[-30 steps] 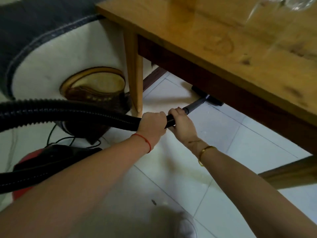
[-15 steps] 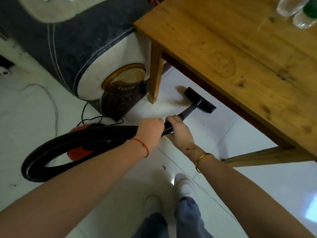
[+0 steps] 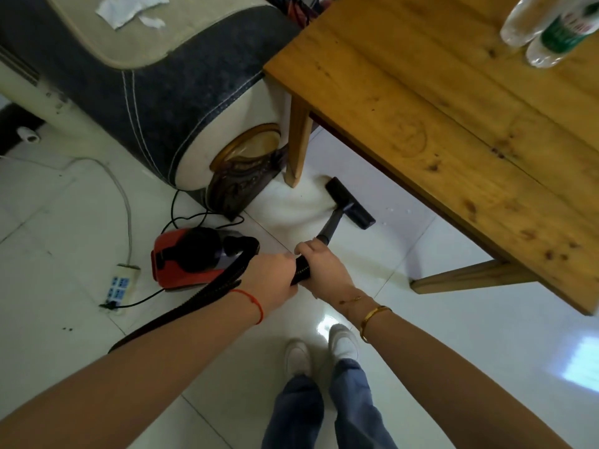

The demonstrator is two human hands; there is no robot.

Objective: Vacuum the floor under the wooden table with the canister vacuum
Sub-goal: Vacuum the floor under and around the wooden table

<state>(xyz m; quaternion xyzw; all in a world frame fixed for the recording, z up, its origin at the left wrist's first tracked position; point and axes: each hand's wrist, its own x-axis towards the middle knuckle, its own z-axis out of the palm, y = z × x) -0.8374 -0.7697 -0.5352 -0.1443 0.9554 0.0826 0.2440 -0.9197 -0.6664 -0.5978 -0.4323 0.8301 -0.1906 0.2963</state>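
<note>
Gripping the ribbed black hose (image 3: 299, 272) close together, the left hand (image 3: 272, 280) and the right hand (image 3: 327, 272) are both curled tightly round it, the right one nearer the grey wand (image 3: 332, 226), which probably gives steering control while the left takes the hose's weight. The floor nozzle (image 3: 350, 202) lies flat on the white tiled floor (image 3: 453, 335) just at the edge of the wooden table (image 3: 453, 124), beside the near table leg (image 3: 298, 140) but not touching it. The red canister (image 3: 184, 257) sits to the left, near the sofa (image 3: 146, 92), with its cord running to a power strip (image 3: 120, 286) on the tiles. Open room lies to the right of the nozzle, under the tabletop toward the slanting far leg (image 3: 470, 277); the tight spots are the near leg and the sofa's base. A long push deeper looks possible, though the tabletop hides that floor. Two bottles (image 3: 544, 27) stand on the table's far corner
</note>
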